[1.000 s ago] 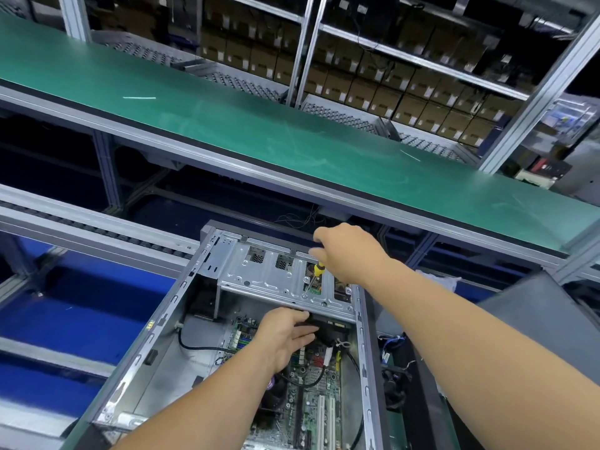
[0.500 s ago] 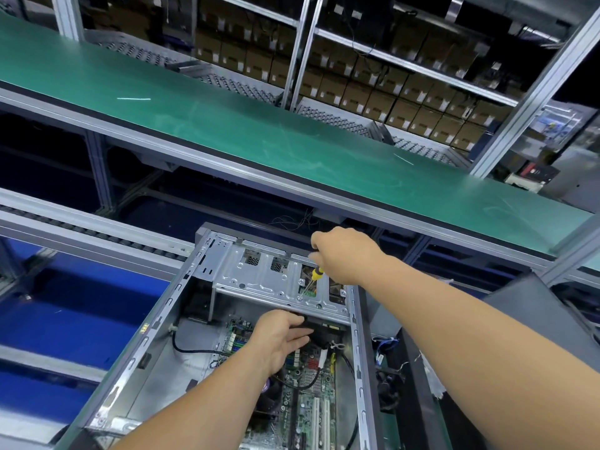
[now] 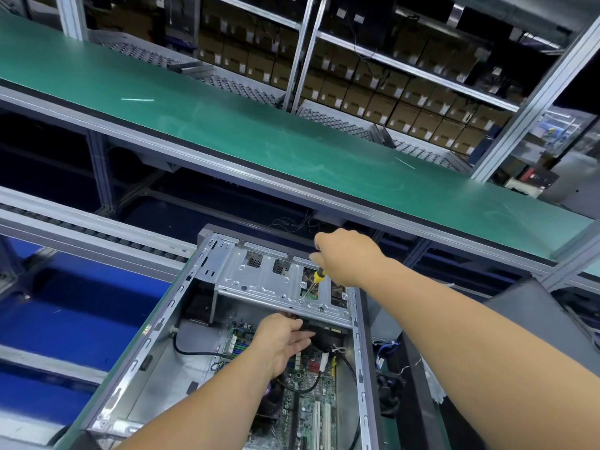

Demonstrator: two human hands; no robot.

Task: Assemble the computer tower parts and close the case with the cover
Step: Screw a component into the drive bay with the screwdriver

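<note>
An open computer case (image 3: 136, 362) lies on its side in front of me. A silver drive cage (image 3: 259, 280) spans its far end, above the green motherboard (image 3: 311, 394). My right hand (image 3: 349, 258) grips a yellow-handled screwdriver (image 3: 316, 279) whose tip rests on the cage's top plate. My left hand (image 3: 282, 341) reaches under the cage's front edge, its fingers touching a black drive (image 3: 324, 336) that sits there. A dark grey side cover (image 3: 532, 323) leans at the right.
A green conveyor belt (image 3: 259, 131) runs across behind the case, with shelves of brown cartons (image 3: 406, 92) beyond. Roller rails (image 3: 81, 235) and blue surfaces (image 3: 65, 319) lie to the left. Loose cables (image 3: 386, 384) hang beside the case's right wall.
The screwdriver has tilted and its tip has slid a little nearer on the cage plate. My left hand stays under the cage. The view has shifted slightly.
</note>
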